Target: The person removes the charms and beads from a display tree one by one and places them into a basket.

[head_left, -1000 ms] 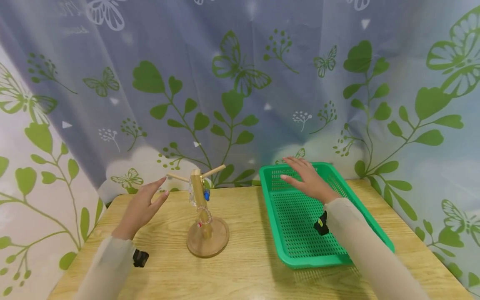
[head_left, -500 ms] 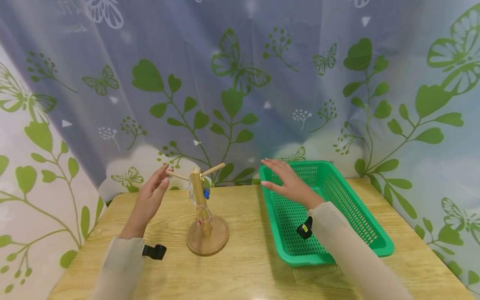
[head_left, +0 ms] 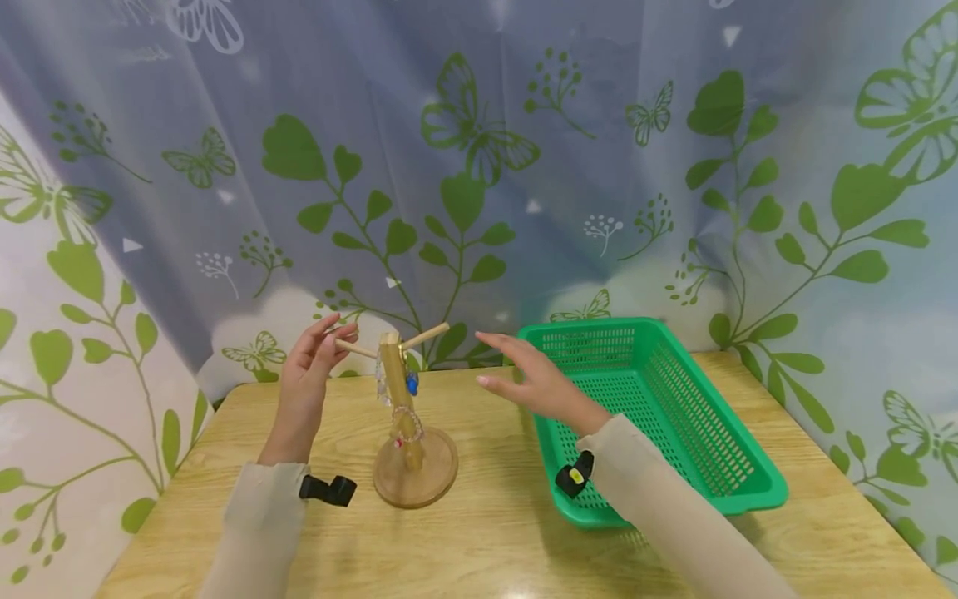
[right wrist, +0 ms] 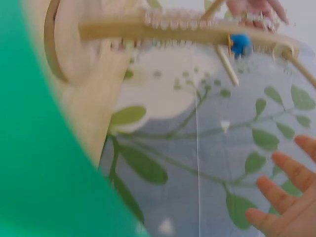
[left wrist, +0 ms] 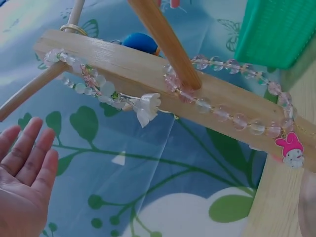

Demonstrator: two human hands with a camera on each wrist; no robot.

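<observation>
A wooden jewelry stand (head_left: 395, 374) with pegs and a round base stands upright on the table. In the left wrist view, a pink and clear bead bracelet (left wrist: 240, 122) with a pink-hooded charm (left wrist: 292, 150) hangs from one peg. A pale bead bracelet (left wrist: 107, 89) with a white flower charm (left wrist: 147, 109) hangs on another. A blue charm (head_left: 412, 383) dangles on the stand's right side. My left hand (head_left: 305, 374) is beside the left peg's end, fingers extended, holding nothing. Over the basket's left edge, my right hand (head_left: 545, 384) reaches toward the stand with spread fingers, also holding nothing.
A green perforated plastic basket (head_left: 748, 497) sits on the right of the wood-grain table (head_left: 479, 541). Behind the table hangs a curtain (head_left: 569, 191) printed with leaves and butterflies.
My right hand has moved left from above the basket toward the stand. My left hand has moved right, to the left peg's end. The stand and basket have stayed in place.
</observation>
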